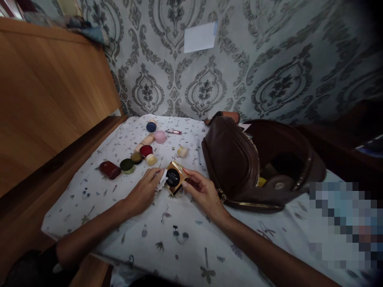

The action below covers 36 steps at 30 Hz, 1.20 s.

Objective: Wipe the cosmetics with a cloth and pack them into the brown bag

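A gold box [176, 179] with a round black label is held over the patterned white cloth, tilted toward the camera. My right hand [203, 192] grips its right edge between thumb and fingers. On the other side my left hand [145, 191] is closed on a crumpled white cloth or tissue [162, 181], which touches the box's left side. To the left lie a dark red case [109, 170], a green round jar [127, 166], a red-lidded jar [146, 151] and a small yellow-lidded jar [151, 160]. A pale small jar [182, 152] is just beyond the box.
An open brown leather bag [233, 159] stands close on the right. Farther back are a pink round item [160, 137], a blue-lidded jar [151, 126] and a slim tube [173, 132]. Wooden furniture [56, 87] borders the left, with patterned wall [206, 85] behind.
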### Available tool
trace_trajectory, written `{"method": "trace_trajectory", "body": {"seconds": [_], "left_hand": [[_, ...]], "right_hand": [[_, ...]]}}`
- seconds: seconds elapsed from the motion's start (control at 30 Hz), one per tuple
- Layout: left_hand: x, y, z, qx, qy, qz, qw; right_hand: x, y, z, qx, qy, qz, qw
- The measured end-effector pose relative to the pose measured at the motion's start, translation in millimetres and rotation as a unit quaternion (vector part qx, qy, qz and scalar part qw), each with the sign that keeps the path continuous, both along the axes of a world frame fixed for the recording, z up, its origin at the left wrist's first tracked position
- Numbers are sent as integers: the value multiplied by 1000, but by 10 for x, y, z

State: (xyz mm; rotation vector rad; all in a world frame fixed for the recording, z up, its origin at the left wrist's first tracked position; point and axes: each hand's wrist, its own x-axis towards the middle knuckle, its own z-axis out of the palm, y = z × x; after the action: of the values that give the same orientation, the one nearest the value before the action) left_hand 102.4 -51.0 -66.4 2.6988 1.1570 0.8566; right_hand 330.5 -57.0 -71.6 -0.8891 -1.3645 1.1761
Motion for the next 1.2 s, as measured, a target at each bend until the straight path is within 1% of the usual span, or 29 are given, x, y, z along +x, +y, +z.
{"method": "trace_trajectory", "body": {"seconds": [0.1,0.17,0.3,0.4,0.47,0.5,0.57,0.63,0.7,0.77,0.8,0.87,0.93,1.0,1.07,1.13,1.2], "left_hand": [[-10,-126,-18,12,48,18,999],[1,-195,0,18,75,39,996],[74,-303,112,19,143,65,987],[157,-370,215,3,201,66,977],[201,-414,265,-7,222,57,973],[214,-435,284,-14,218,50,975],[222,-474,326,-39,174,27,984],[209,-494,384,-75,96,-14,992],[190,-474,456,-114,15,-52,992],[182,-402,509,-119,-51,-61,990],[187,-350,518,-103,-77,-50,990],[220,-233,488,-61,-107,-10,992],[285,-138,413,-52,-98,12,994],[361,-102,330,-72,-54,4,996],[418,-130,265,-73,1,-25,997],[428,-196,218,-53,46,-42,997],[385,-266,167,-25,77,-41,996]], "right_hand": [[5,2,5,-9,-2,6,1000],[7,2,9,-17,3,10,1000],[4,2,2,-24,7,9,1000],[-3,5,-10,-34,10,8,999],[-8,10,-18,-41,17,8,999],[-11,12,-22,-43,20,9,999],[-16,16,-28,-42,24,10,999],[-19,15,-30,-37,25,8,999],[-21,10,-26,-33,25,9,999],[-25,0,-16,-32,24,12,999],[-28,-5,-10,-32,24,14,999],[-34,-14,4,-30,23,17,999],[-36,-21,18,-23,23,18,999],[-29,-27,34,-7,22,19,1000],[-16,-33,54,5,18,28,999],[-4,-39,72,2,15,39,999],[-1,-41,78,-13,19,39,999]]}}
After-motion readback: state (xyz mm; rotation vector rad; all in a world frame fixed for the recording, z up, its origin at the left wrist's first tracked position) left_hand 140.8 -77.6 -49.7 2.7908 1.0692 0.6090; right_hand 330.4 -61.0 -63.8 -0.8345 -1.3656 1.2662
